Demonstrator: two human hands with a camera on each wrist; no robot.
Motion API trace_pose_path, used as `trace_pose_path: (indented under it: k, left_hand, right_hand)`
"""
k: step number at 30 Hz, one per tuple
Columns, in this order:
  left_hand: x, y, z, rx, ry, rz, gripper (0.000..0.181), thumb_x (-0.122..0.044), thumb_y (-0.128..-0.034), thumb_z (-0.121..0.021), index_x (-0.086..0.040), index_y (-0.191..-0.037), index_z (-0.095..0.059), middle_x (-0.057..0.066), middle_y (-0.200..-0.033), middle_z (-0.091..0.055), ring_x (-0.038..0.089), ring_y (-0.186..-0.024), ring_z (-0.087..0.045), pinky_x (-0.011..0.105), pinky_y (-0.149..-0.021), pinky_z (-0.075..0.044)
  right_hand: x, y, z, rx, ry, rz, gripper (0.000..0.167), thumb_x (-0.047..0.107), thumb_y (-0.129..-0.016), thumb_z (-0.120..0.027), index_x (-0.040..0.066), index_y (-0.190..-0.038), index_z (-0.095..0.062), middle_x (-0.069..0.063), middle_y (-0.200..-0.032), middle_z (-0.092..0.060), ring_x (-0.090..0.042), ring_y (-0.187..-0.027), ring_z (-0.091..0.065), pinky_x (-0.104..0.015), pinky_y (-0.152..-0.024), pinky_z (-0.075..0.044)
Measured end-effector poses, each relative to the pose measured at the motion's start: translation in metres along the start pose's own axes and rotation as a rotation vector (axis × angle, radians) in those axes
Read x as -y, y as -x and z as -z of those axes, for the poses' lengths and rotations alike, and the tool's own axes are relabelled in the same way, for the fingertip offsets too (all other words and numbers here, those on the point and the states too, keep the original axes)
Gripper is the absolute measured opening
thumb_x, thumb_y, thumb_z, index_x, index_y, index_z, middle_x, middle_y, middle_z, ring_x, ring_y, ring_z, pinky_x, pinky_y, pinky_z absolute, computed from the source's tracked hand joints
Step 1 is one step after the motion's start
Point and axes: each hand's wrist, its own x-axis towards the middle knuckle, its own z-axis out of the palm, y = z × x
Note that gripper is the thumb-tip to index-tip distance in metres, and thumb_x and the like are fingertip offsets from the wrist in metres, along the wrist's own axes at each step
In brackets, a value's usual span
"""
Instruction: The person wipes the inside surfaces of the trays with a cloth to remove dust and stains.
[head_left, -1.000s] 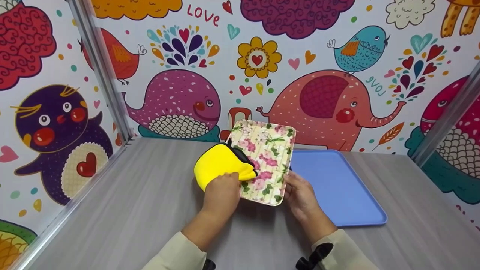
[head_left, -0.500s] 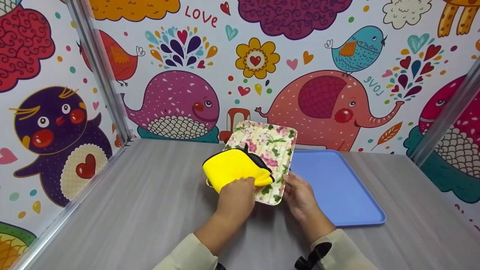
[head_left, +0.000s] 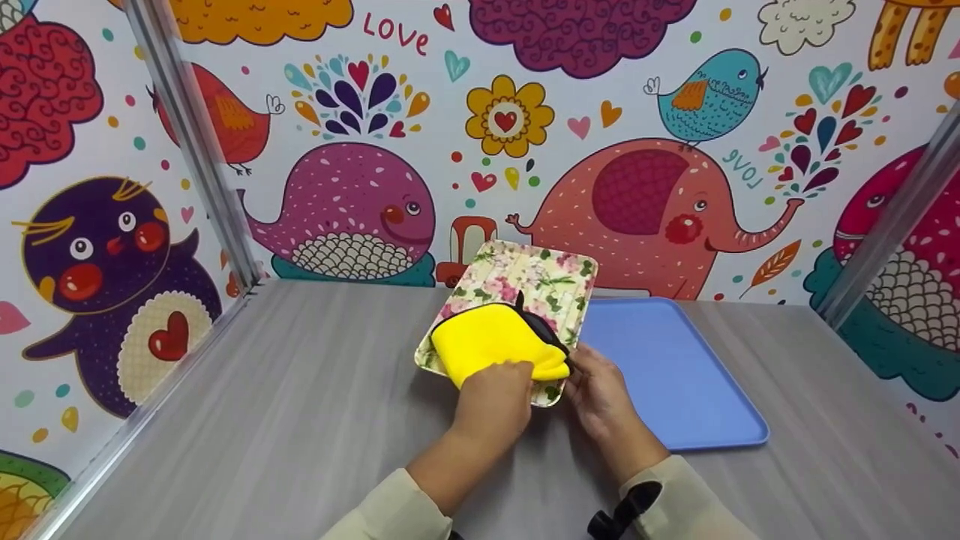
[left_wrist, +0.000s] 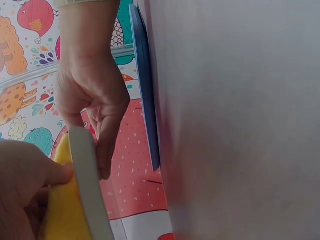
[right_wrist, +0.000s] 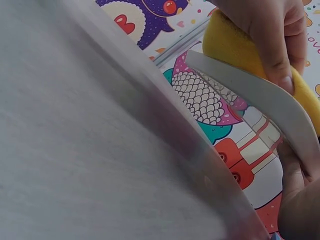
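Note:
In the head view a small floral tray (head_left: 517,277) is held tilted above the table. My right hand (head_left: 604,394) grips its right edge, fingers behind it. A yellow cloth (head_left: 487,341) with black edging lies against the tray's lower face, pinched by my left hand (head_left: 495,405). From the left wrist, the cloth (left_wrist: 65,210) is seen between my left hand (left_wrist: 25,185) and the tray's pale rim (left_wrist: 87,185), with my right hand (left_wrist: 95,90) at the tray's end. The right wrist view shows the tray (right_wrist: 250,87) clear of the table.
A blue tray (head_left: 690,375) lies on the grey table (head_left: 315,420) to the right, partly behind my right hand. Cartoon-printed walls (head_left: 360,202) stand at the back and both sides, joined by metal corner posts (head_left: 199,142).
My left hand and the yellow cloth have moved right and slightly down across the floral tray, uncovering its upper left part. My right hand keeps its grip on the edge.

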Motion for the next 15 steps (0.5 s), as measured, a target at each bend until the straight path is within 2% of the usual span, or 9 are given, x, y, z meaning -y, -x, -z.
trace_pose_path:
  k: [3, 6, 10, 15]
  left_hand:
    - [-0.0041, -0.0011, 0.0004, 0.017, 0.004, -0.010, 0.031, -0.040, -0.0900, -0.081, -0.016, -0.110, -0.078, 0.001, -0.093, -0.079, 0.019, -0.081, -0.074, 0.029, -0.073, -0.063]
    - [-0.0060, -0.0010, 0.0007, -0.009, 0.013, -0.040, 0.031, -0.038, -0.0874, -0.084, -0.017, -0.110, -0.079, 0.001, -0.093, -0.079, 0.018, -0.082, -0.074, 0.029, -0.075, -0.064]
    - [-0.0057, 0.0009, -0.0002, -0.038, 0.026, -0.111, 0.032, -0.031, -0.0843, -0.087, -0.017, -0.112, -0.079, 0.001, -0.097, -0.078, 0.017, -0.087, -0.073, 0.028, -0.080, -0.063]
    - [-0.0038, 0.0016, -0.0023, -0.029, -0.002, -0.214, 0.038, -0.025, -0.0824, -0.089, -0.017, -0.118, -0.078, -0.001, -0.108, -0.077, 0.015, -0.100, -0.073, 0.025, -0.094, -0.060]
  right_hand:
    - [0.0007, -0.0004, 0.0002, -0.027, -0.020, -0.002, 0.032, 0.000, -0.104, -0.046, -0.008, -0.134, -0.054, 0.001, -0.090, -0.073, -0.007, -0.077, -0.070, -0.019, -0.072, -0.061]
    - [0.0015, -0.0008, 0.0000, -0.039, -0.022, 0.002, 0.029, 0.001, -0.105, -0.048, -0.006, -0.131, -0.059, 0.000, -0.095, -0.072, -0.009, -0.081, -0.069, -0.020, -0.074, -0.062]
    - [0.0025, -0.0008, 0.0005, -0.040, -0.013, -0.005, 0.034, 0.005, -0.107, -0.049, -0.008, -0.138, -0.053, -0.001, -0.101, -0.069, -0.010, -0.088, -0.068, -0.022, -0.081, -0.063]
    - [0.0026, -0.0009, 0.0016, -0.048, -0.032, -0.013, 0.037, 0.006, -0.108, -0.049, -0.008, -0.142, -0.050, 0.000, -0.102, -0.070, -0.010, -0.091, -0.069, -0.024, -0.085, -0.063]
